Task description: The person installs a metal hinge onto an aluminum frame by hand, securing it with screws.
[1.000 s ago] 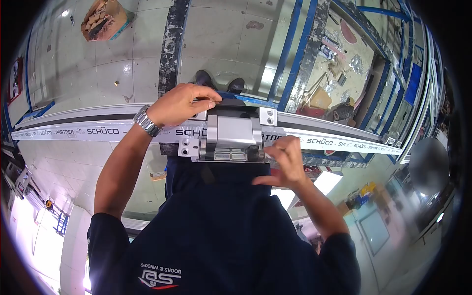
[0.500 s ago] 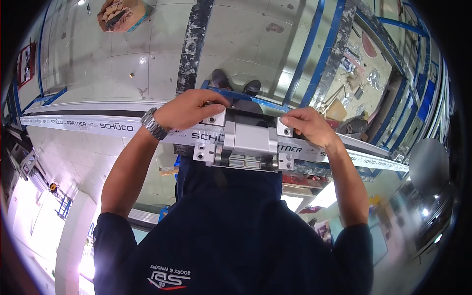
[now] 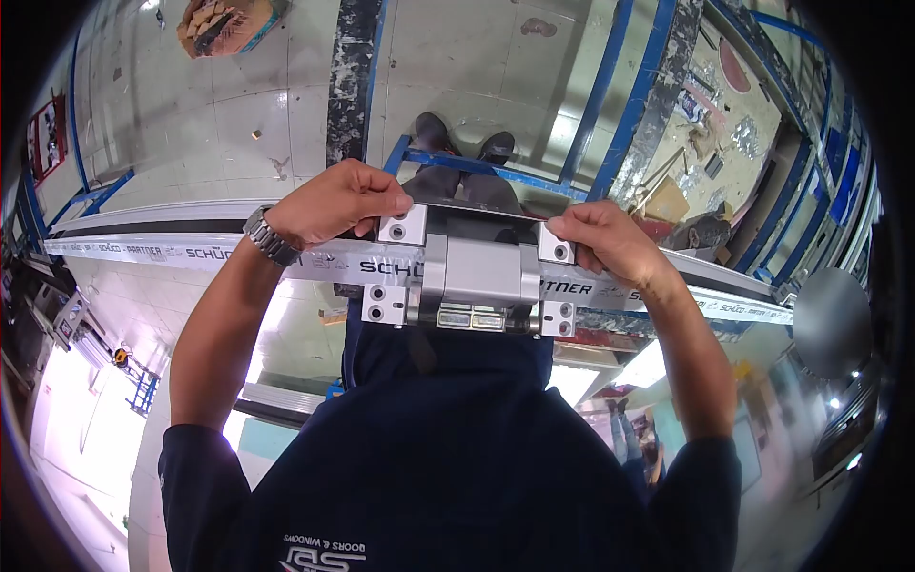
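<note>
A silver door hinge (image 3: pixel 481 269) with white end blocks lies across a long aluminium profile (image 3: pixel 152 252) covered in printed SCHÜCO film. My left hand (image 3: pixel 329 208), wearing a metal watch (image 3: pixel 271 236), pinches the upper edge of the hinge's upper left block (image 3: pixel 403 225). On the other side, the thumb and bent fingers of my right hand (image 3: pixel 615 243) grip the upper right block (image 3: pixel 558 242). Both lower blocks, with their screw holes, face me untouched. Part of a dark recess shows between the two upper blocks.
The profile spans blue and black paint-worn supports (image 3: pixel 355 81). My shoes (image 3: pixel 497 147) stand on the tiled floor beyond it. A torn cardboard box (image 3: pixel 227 27) is at upper left, and scraps litter the floor at upper right. A person's legs (image 3: pixel 624 431) show at lower right.
My left hand has shifted left, its fingertips now at the left block's upper edge. My right hand stays on the right block. The view has tilted slightly, and a person's legs appear at lower right.
</note>
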`<state>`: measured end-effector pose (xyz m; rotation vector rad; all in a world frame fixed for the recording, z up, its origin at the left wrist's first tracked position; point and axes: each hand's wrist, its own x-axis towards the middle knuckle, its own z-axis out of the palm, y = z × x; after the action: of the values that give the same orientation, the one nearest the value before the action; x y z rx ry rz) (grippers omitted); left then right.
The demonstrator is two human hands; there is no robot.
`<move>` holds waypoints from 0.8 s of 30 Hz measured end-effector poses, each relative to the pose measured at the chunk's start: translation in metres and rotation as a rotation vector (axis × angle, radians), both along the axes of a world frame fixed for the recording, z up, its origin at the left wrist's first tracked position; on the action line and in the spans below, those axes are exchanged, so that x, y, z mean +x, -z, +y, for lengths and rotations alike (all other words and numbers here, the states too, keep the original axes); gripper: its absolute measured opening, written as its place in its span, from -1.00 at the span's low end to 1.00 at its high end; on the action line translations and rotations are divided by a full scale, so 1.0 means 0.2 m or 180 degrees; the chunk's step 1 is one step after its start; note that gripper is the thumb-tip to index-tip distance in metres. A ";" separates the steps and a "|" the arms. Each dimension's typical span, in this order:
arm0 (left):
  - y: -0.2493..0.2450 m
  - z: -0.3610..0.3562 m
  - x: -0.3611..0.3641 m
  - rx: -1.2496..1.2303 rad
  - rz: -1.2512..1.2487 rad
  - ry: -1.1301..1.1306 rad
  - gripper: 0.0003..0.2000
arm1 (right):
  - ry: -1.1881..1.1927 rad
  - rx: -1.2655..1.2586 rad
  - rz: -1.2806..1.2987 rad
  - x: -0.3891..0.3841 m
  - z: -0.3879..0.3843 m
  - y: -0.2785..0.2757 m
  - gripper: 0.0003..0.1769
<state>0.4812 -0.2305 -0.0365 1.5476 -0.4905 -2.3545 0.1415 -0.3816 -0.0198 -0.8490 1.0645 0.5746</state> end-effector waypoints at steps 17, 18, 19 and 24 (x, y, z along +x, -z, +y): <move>0.02 0.02 -0.03 0.0159 -0.0108 -0.0206 -0.67 | 0.0390 -0.0154 0.0066 0.00 0.06 0.05 -0.62; 0.02 0.02 -0.03 0.0136 -0.0106 -0.0154 -0.67 | 0.0366 -0.0138 0.0039 -0.01 0.07 0.05 -0.63; 0.01 0.02 -0.03 0.0106 -0.0100 -0.0102 -0.67 | 0.0342 -0.0128 0.0017 -0.01 0.07 0.04 -0.63; -0.03 0.01 -0.05 -0.0206 -0.0452 0.0181 -0.65 | 0.0236 -0.0028 -0.0012 0.01 0.03 -0.01 -0.63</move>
<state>0.4704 -0.2280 -0.0311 1.6997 -0.6443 -2.2556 0.1432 -0.3760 -0.0180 -0.8144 1.0914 0.5061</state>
